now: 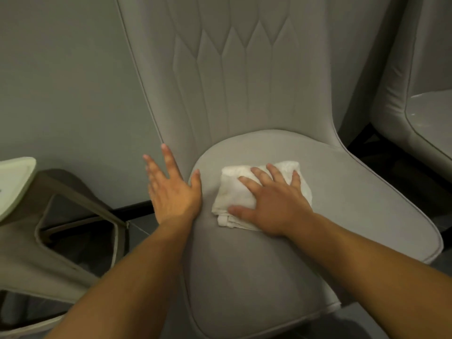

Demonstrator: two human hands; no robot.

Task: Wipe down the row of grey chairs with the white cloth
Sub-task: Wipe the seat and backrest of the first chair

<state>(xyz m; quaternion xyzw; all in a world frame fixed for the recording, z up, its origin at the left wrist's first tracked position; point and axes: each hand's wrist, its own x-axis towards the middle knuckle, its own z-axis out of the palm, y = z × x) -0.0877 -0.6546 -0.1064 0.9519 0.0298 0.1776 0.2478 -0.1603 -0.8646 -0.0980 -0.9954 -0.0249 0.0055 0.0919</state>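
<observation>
The right hand (274,204) presses the white cloth (234,189) flat on the grey chair (342,204) seat, fingers spread. The left hand (171,189) rests at the seat's left edge, fingers splayed, holding nothing.

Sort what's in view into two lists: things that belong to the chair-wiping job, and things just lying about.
Job:
- cloth, folded, flat on the seat
- chair being wiped
- next chair, at right
- right hand, pressing the cloth
- left hand, open at the seat's left edge

Lying about:
- stool, lower left
- pale tray-like thing, far left; unclear what it is
</observation>
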